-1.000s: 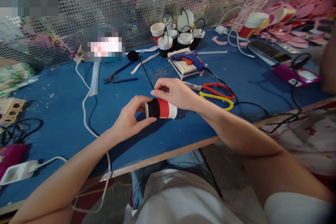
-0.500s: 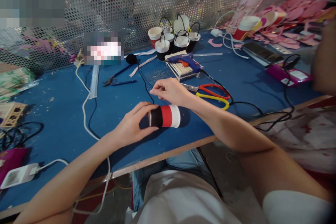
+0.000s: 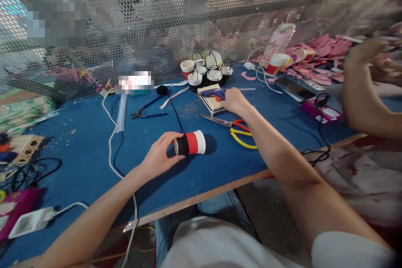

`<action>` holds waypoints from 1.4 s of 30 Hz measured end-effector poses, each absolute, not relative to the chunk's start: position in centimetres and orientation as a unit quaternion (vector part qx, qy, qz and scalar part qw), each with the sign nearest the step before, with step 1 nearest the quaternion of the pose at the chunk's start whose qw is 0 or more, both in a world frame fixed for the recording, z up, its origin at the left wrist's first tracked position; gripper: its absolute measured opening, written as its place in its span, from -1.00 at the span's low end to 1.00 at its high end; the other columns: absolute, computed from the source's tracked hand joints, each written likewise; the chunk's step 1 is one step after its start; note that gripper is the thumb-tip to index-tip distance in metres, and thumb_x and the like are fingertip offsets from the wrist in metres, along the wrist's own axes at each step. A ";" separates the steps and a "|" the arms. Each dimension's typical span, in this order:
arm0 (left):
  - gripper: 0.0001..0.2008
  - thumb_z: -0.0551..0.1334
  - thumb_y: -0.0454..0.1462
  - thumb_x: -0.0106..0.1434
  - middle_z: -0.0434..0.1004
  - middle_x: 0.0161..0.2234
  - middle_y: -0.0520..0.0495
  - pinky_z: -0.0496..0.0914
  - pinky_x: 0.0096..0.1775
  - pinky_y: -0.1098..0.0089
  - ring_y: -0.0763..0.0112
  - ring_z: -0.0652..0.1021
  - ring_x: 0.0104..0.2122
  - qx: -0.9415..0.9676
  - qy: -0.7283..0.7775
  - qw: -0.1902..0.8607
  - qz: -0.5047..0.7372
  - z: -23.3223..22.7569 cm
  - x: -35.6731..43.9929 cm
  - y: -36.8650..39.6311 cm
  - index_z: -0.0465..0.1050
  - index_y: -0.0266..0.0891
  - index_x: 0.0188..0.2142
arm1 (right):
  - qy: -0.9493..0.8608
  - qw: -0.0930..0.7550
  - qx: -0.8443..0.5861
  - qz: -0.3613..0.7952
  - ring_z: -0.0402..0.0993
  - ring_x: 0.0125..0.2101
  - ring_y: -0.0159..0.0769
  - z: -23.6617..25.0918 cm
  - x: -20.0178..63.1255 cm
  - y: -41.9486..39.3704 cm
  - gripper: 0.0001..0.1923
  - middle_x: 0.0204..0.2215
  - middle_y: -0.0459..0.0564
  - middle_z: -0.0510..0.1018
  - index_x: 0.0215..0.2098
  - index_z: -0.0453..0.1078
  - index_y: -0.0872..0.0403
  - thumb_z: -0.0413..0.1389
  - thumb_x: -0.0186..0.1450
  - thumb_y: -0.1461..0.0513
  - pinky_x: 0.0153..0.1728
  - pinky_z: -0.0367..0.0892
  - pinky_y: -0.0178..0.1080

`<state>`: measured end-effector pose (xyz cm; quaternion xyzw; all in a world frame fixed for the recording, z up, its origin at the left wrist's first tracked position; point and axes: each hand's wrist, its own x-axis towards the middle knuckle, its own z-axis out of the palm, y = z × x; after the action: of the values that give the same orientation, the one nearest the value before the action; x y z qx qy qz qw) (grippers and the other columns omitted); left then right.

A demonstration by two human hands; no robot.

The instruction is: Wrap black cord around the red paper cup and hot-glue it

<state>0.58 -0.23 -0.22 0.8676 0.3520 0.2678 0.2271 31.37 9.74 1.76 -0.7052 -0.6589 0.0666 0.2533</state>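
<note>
Head view: paper cup lies on its side on the blue table, near the front edge. It's a smooth cylinder, bottom end wrapped in black cord, then a red band, then white at the rim end. Left hand curls around the black end, thumb below and fingers over the top, closed on the cup. A thin black cord runs from the cup back to a small black spool.

Right hand is well apart from the cup, further back, wrapped on the blue glue gun, which rests on a slatted stick rack. Scissors w/ red and yellow handles lie between gun and cup. Finished cups w/ black wire handles stand by the perforated metal screen. No legible writing; labels blurred.
</note>
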 end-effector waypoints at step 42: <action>-0.58 0.25 -0.27 0.19 0.29 0.04 -0.25 0.39 0.01 0.19 0.23 0.38 0.04 0.865 0.320 0.186 0.339 -1.5 -0.5 1.8 0.24 -0.22 0.04 | -0.710 0.251 -0.581 0.307 0.39 -0.60 -0.35 3.0 25.8 -0.3 -0.74 -0.64 -0.09 0.47 -0.52 0.34 0.08 0.10 0.15 0.06 -0.55 0.31 -0.29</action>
<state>-0.53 1.79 -1.48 0.8651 0.3200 0.3387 0.1857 25.83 -0.33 2.99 -0.5815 -0.7105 0.3068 0.2510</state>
